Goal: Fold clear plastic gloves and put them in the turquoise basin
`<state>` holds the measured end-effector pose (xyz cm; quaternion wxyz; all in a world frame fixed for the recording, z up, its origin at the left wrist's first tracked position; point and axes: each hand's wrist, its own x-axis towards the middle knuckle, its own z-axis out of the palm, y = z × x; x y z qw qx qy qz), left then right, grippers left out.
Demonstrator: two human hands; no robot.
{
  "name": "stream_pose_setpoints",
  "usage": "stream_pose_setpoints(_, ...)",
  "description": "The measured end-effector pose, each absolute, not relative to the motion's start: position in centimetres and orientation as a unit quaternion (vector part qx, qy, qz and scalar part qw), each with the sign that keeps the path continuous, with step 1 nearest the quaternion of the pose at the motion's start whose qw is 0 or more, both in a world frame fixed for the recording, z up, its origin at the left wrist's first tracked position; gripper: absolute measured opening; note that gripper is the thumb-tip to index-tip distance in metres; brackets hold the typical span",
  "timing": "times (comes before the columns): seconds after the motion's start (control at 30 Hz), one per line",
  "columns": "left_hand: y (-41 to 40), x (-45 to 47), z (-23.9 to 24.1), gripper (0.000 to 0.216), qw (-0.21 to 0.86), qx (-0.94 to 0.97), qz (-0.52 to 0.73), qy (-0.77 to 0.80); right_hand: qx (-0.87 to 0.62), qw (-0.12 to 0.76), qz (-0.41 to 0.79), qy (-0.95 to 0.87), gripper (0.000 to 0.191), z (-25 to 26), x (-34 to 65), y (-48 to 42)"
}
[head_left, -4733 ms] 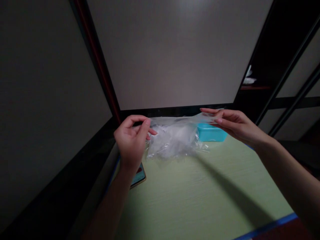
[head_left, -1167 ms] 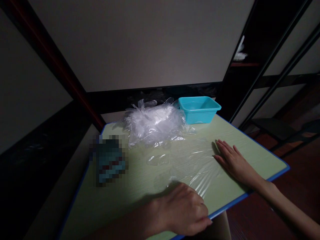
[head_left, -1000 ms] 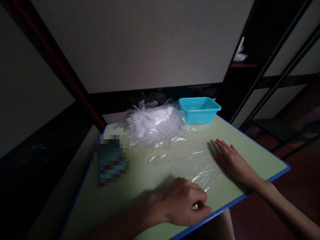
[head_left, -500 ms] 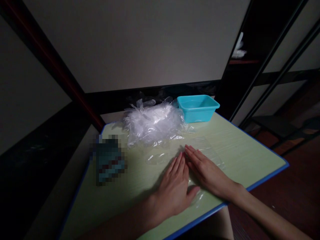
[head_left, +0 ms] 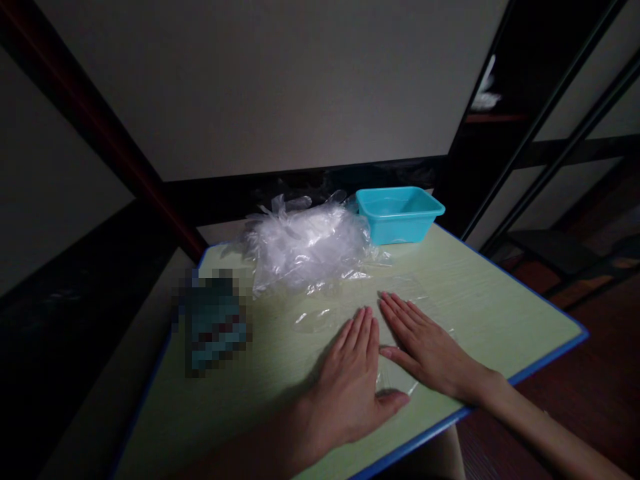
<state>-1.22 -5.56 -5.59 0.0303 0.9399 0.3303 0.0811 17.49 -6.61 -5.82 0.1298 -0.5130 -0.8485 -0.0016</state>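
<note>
A clear plastic glove [head_left: 345, 308] lies flat on the pale green table [head_left: 480, 300]. My left hand [head_left: 350, 383] rests palm down on its near part, fingers together and stretched out. Beside it, my right hand [head_left: 425, 343] also lies flat on the glove, fingers pointing toward the far left. Neither hand holds anything. Behind the hands sits a heap of clear plastic gloves [head_left: 305, 243].
A turquoise plastic tub [head_left: 400, 213] stands at the table's far edge, right of the heap. A blurred-out flat object [head_left: 213, 320] lies at the left. The table has a blue rim; a dark metal frame [head_left: 530, 127] rises at the right.
The glove, earlier held up between both hands, now lies on the table. My hands came together from its edges to its middle and have since shifted slightly apart.
</note>
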Motion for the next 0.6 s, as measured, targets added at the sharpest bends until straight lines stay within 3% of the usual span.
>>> stream_pose_setpoints(0.6,-5.5,-1.2,-5.3,0.109,0.038,0.938,0.079,0.335,-0.591,0.082,-0.044,-0.802,0.068,-6.8,23.4,-6.8)
